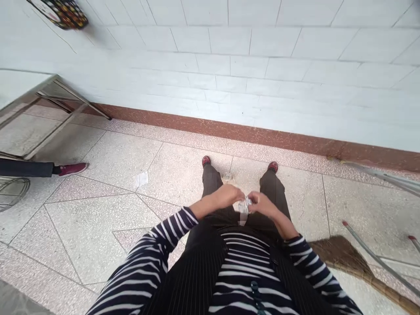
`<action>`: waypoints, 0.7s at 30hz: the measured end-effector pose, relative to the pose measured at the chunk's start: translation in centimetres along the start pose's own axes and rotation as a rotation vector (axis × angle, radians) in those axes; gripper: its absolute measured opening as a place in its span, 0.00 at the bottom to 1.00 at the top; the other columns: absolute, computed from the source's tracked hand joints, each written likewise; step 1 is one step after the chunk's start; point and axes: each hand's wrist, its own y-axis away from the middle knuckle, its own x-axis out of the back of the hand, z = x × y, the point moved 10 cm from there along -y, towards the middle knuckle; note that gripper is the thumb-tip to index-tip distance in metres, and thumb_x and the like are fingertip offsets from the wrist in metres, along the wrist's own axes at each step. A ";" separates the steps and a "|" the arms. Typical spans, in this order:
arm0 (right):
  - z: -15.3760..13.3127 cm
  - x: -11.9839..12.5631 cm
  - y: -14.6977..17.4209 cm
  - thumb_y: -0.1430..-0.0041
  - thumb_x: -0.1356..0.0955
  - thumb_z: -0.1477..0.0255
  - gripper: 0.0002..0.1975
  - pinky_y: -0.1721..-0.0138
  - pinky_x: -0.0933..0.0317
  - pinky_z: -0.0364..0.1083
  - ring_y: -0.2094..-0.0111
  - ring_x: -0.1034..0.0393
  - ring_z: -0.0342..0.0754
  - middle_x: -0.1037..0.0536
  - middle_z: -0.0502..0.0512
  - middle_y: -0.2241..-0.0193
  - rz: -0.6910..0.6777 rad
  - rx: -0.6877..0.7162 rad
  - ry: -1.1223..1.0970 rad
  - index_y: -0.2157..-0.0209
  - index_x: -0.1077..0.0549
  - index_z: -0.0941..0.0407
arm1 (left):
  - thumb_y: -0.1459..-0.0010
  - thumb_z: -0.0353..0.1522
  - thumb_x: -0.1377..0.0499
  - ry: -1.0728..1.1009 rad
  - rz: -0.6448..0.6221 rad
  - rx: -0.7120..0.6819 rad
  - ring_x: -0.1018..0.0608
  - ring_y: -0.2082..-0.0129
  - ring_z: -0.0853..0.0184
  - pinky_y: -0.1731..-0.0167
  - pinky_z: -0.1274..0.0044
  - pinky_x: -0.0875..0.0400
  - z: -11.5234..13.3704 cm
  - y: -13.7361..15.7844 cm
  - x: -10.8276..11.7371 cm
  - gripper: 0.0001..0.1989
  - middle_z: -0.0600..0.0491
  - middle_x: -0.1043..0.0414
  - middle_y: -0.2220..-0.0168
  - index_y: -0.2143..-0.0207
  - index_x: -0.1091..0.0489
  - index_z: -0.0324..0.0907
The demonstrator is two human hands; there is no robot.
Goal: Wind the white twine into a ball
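Observation:
A small white packet or folded paper with dark print (243, 207) is between my two hands, in front of my lap. My left hand (229, 196) pinches its left edge, fingers drawn together. On the other side, my right hand (261, 204) is closed on the right edge with bent fingers. Print on the white piece is too small to read, and my fingers cover part of it. Below my hands a bit of light material (229, 177) lies on the floor between my feet.
To the left stand a metal-framed table (52, 83) and a wire basket (15, 188), near another person's shoe (74, 169). White paper (141, 179) lies on the floor. Right of me are a broom (344, 253) and metal legs (370, 251). A tiled wall (229, 65) rises ahead.

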 end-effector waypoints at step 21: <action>1.9 -3.5 2.8 0.67 0.22 0.69 0.17 0.73 0.35 0.44 0.69 0.26 0.51 0.21 0.52 0.70 -0.231 -0.036 -0.662 0.70 0.22 0.56 | 0.35 0.33 0.49 0.473 0.201 0.233 0.21 0.62 0.65 0.61 0.77 0.31 -2.4 0.7 -4.8 0.15 0.51 0.21 0.65 0.62 0.22 0.42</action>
